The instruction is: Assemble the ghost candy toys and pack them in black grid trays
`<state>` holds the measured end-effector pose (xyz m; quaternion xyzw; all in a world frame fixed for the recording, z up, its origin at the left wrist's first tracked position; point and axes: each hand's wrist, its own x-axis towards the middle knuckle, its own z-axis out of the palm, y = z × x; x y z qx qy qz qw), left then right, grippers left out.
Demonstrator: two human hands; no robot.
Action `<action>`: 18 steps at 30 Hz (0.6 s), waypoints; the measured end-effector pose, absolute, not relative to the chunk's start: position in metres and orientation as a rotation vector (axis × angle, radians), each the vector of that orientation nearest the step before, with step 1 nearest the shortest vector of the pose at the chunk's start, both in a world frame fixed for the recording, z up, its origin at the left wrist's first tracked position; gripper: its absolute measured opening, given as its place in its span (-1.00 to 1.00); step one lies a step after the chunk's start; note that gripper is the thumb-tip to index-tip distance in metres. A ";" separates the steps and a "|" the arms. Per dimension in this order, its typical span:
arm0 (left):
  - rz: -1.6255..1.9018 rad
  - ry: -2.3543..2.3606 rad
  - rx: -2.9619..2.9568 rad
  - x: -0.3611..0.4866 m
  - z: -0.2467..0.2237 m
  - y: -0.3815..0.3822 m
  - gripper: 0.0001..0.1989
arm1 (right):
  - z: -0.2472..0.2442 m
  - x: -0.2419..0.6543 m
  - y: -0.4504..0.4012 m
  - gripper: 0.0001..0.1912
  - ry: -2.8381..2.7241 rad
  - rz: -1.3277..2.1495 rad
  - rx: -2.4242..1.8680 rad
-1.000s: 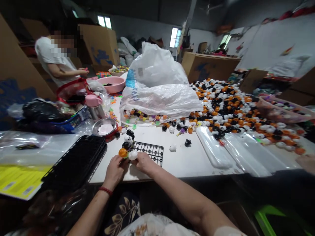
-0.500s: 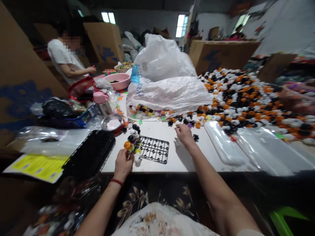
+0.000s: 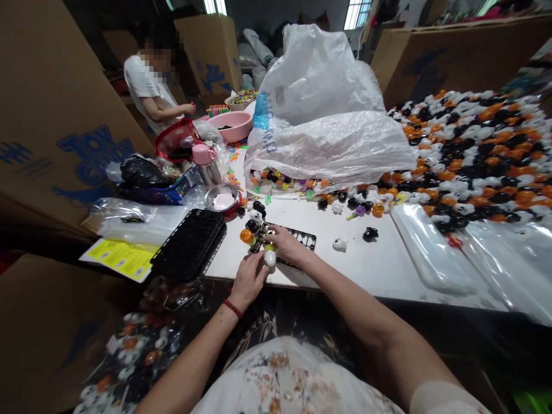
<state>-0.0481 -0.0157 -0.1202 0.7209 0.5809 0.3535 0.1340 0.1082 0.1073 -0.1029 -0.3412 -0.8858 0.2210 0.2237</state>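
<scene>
A black grid tray (image 3: 305, 238) lies on the white table, its left part bearing a cluster of small toys, among them an orange one (image 3: 247, 236) and black and white ones. My left hand (image 3: 249, 279) is at the tray's near left corner, its fingers bent beside a white and yellow-green toy (image 3: 269, 256). Over the tray, my right hand (image 3: 285, 244) reaches in from the right, fingertips at the cluster; what they hold, if anything, is hidden. To the right lie a loose white toy (image 3: 340, 245) and a black one (image 3: 370, 234).
Stacked black trays (image 3: 190, 244), a metal bowl (image 3: 223, 198) and a pink-lidded flask (image 3: 207, 164) stand left. A large plastic bag (image 3: 323, 138) is behind, a toy heap (image 3: 483, 155) and clear bags (image 3: 426, 247) right. A person (image 3: 149, 86) stands back left.
My right hand has moved left from the table's far part to the toys on the tray. A white toy now lies loose on the table. The view has shifted.
</scene>
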 end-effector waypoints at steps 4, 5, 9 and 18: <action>1.137 1.644 2.022 -0.043 -0.117 -0.013 -0.62 | -0.093 0.116 0.097 -0.65 -2.433 0.718 -0.861; 1.176 1.625 1.998 -0.041 -0.114 -0.014 -0.60 | -0.089 0.118 0.092 -0.64 -2.407 0.779 -0.850; 1.238 1.591 1.840 -0.034 -0.094 -0.022 -0.63 | -0.076 0.127 0.064 -0.67 -2.186 1.125 -0.915; 1.298 1.661 1.450 -0.017 -0.070 -0.022 -0.73 | -0.082 0.115 0.025 -0.67 -1.469 1.742 -0.934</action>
